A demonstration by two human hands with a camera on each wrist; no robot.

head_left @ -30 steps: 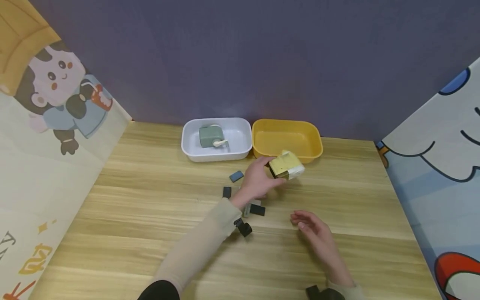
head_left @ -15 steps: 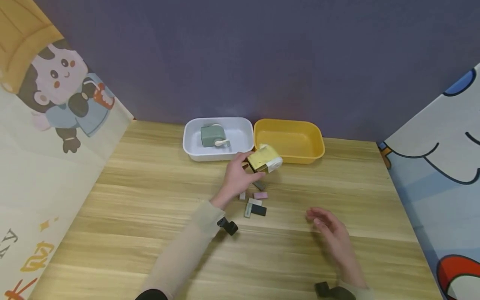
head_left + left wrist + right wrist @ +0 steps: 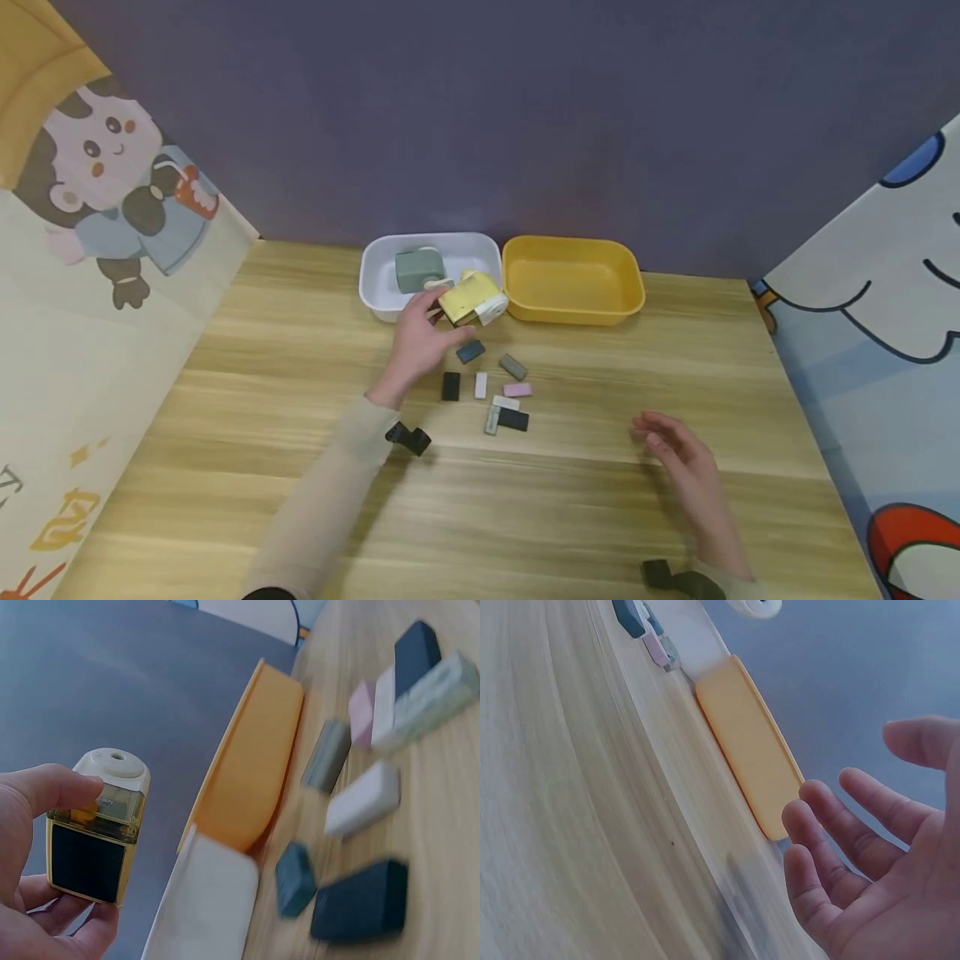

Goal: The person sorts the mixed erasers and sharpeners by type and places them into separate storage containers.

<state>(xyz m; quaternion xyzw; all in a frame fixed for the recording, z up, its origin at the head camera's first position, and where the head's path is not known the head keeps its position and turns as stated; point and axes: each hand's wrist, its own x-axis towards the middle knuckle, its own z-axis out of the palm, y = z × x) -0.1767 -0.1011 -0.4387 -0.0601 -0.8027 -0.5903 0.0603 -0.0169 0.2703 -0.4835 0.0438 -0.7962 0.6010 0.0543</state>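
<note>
My left hand [image 3: 422, 343] grips a yellow pencil sharpener [image 3: 471, 297] with a white end, held over the front right part of the white tray [image 3: 372, 293]. In the left wrist view, thumb and fingers close round the sharpener's sides; the white end has a round hole, beside a see-through section and a dark panel. Inside the white tray lies a green block-shaped thing [image 3: 420, 271] with a cream crank-like part, partly hidden behind the hand and sharpener. My right hand [image 3: 684, 454] hovers above the table at the right, fingers loosely bent, holding nothing.
A yellow tray [image 3: 573, 283] stands against the white tray's right side, by the dark back wall. Several small eraser-like blocks lie before the trays, among them a blue one [image 3: 471, 351], a pink one [image 3: 517, 390] and a black one [image 3: 451, 387]. Printed panels flank the table.
My left hand has carried the pencil sharpener leftward, from in front of the yellow tray to over the white tray. My right hand has shifted right. The small blocks have come into fuller view.
</note>
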